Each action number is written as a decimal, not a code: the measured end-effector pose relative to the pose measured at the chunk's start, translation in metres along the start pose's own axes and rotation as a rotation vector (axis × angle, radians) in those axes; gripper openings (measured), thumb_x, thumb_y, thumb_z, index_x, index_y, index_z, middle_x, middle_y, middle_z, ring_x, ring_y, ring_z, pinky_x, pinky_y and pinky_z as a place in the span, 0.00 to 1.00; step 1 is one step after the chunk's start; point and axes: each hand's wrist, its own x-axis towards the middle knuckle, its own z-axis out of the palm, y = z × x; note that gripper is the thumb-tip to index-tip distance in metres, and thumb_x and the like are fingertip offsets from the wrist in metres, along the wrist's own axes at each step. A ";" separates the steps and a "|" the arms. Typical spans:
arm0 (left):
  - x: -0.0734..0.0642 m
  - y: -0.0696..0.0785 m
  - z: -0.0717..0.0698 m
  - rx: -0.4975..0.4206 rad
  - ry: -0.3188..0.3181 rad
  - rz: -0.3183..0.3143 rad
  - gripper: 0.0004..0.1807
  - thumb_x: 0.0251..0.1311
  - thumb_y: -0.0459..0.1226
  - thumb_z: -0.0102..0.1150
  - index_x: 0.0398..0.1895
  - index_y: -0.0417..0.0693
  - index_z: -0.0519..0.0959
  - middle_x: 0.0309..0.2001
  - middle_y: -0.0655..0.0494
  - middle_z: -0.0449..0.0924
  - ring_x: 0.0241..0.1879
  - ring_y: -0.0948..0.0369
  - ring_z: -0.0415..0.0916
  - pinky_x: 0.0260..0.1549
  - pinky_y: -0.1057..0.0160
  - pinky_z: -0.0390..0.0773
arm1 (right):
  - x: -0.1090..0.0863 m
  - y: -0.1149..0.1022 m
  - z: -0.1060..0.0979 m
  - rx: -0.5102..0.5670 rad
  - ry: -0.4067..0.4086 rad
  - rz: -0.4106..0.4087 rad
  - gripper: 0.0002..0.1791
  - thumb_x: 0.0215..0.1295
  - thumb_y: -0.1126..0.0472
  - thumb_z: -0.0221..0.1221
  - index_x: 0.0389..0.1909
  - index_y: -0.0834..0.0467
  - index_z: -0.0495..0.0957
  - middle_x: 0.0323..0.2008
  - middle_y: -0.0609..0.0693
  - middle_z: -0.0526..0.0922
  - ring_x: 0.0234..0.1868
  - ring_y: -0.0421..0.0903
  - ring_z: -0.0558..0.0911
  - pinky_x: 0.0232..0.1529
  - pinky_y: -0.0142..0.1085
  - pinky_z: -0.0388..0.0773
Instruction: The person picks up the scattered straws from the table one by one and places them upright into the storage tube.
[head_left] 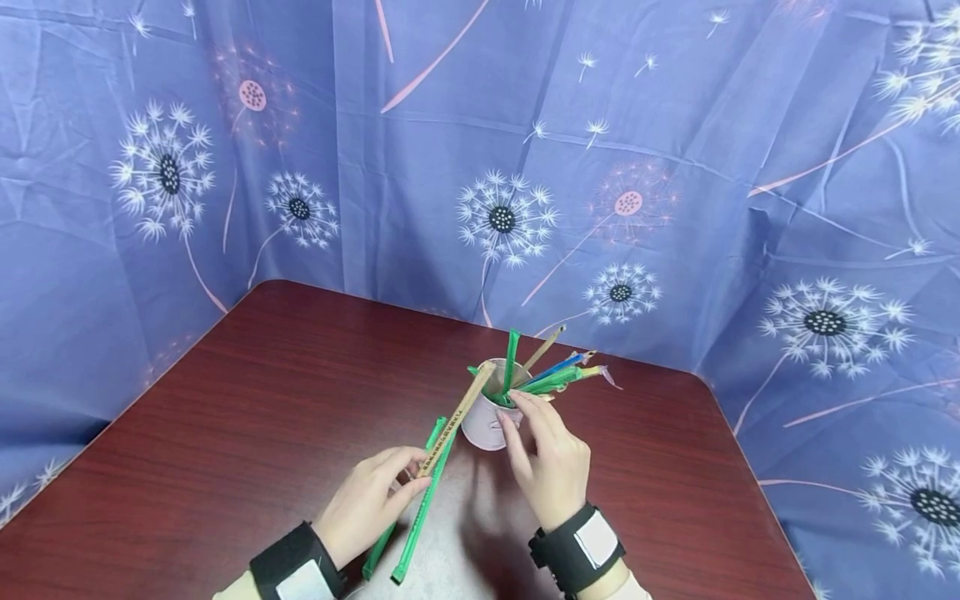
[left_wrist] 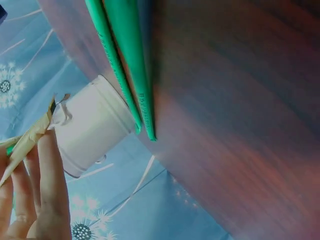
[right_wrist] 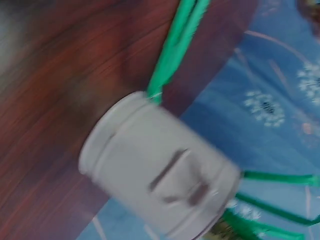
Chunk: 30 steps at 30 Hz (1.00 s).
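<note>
My left hand (head_left: 375,496) pinches a tan, paper-wrapped stick (head_left: 457,421) with dark print; its far end slants up to the rim of a small white bucket (head_left: 483,429). In the left wrist view my fingers (left_wrist: 52,185) sit behind the tan wrapper (left_wrist: 31,140). My right hand (head_left: 551,450) is at the bucket's near rim, index fingertip by a green stick (head_left: 511,358) and thumb in front of the bucket wall. Whether those fingertips touch anything is unclear. The right wrist view is blurred and shows the bucket (right_wrist: 160,165) without my fingers.
Two green wrapped sticks (head_left: 422,508) lie on the dark red table (head_left: 300,400), under and beside my left hand. The bucket also holds a blue stick (head_left: 555,367), a tan one (head_left: 542,350) and green ones. A blue dandelion-print curtain (head_left: 420,208) encloses the table.
</note>
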 end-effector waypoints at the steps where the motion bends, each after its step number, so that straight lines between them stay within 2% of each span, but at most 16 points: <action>1: 0.000 0.001 0.000 -0.004 0.001 0.008 0.12 0.63 0.41 0.62 0.45 0.45 0.84 0.33 0.65 0.80 0.30 0.73 0.76 0.27 0.68 0.80 | 0.001 -0.002 -0.001 0.047 0.019 0.012 0.18 0.54 0.62 0.70 0.46 0.62 0.86 0.38 0.52 0.88 0.21 0.42 0.80 0.14 0.34 0.68; 5: 0.001 0.003 -0.001 -0.016 0.002 0.032 0.11 0.62 0.39 0.63 0.46 0.47 0.84 0.33 0.65 0.80 0.30 0.73 0.76 0.26 0.69 0.80 | 0.008 -0.011 -0.003 0.219 0.069 0.051 0.21 0.49 0.66 0.73 0.47 0.65 0.85 0.33 0.52 0.88 0.15 0.35 0.69 0.16 0.29 0.67; 7: 0.002 0.004 0.000 -0.019 0.004 0.041 0.11 0.60 0.36 0.65 0.46 0.48 0.84 0.34 0.66 0.80 0.30 0.73 0.76 0.26 0.69 0.80 | 0.010 -0.014 -0.004 0.290 0.085 0.060 0.25 0.44 0.70 0.74 0.48 0.68 0.85 0.32 0.53 0.88 0.16 0.35 0.69 0.16 0.28 0.67; 11: 0.003 0.005 -0.001 -0.013 0.014 0.064 0.11 0.57 0.33 0.67 0.44 0.48 0.85 0.34 0.66 0.80 0.30 0.74 0.75 0.26 0.69 0.80 | 0.012 -0.020 -0.008 0.415 0.100 0.099 0.27 0.39 0.77 0.73 0.47 0.70 0.84 0.30 0.58 0.88 0.17 0.37 0.75 0.17 0.27 0.72; 14: 0.003 0.005 -0.001 -0.003 0.015 0.077 0.11 0.56 0.33 0.67 0.43 0.50 0.85 0.35 0.68 0.81 0.31 0.75 0.74 0.26 0.68 0.80 | 0.014 -0.025 -0.011 0.481 0.112 0.133 0.24 0.41 0.79 0.71 0.45 0.72 0.84 0.28 0.59 0.88 0.20 0.40 0.81 0.20 0.27 0.77; 21: 0.004 0.005 -0.001 0.032 0.021 0.099 0.12 0.55 0.33 0.68 0.42 0.53 0.86 0.35 0.70 0.80 0.31 0.75 0.71 0.26 0.68 0.77 | 0.018 -0.033 -0.018 0.585 0.153 0.163 0.14 0.45 0.83 0.67 0.37 0.73 0.85 0.29 0.62 0.87 0.25 0.40 0.83 0.28 0.25 0.79; 25: 0.004 0.005 -0.001 0.043 0.028 0.107 0.12 0.54 0.33 0.69 0.42 0.53 0.86 0.35 0.70 0.80 0.32 0.75 0.71 0.26 0.68 0.76 | 0.020 -0.034 -0.020 0.588 0.157 0.144 0.12 0.45 0.84 0.66 0.32 0.71 0.86 0.28 0.61 0.87 0.26 0.39 0.82 0.28 0.25 0.77; 30: 0.004 0.005 -0.001 0.053 0.030 0.111 0.12 0.54 0.33 0.69 0.42 0.53 0.87 0.35 0.70 0.80 0.32 0.75 0.71 0.25 0.69 0.75 | 0.021 -0.035 -0.023 0.591 0.144 0.117 0.12 0.45 0.84 0.66 0.31 0.69 0.86 0.28 0.60 0.87 0.29 0.41 0.83 0.29 0.25 0.78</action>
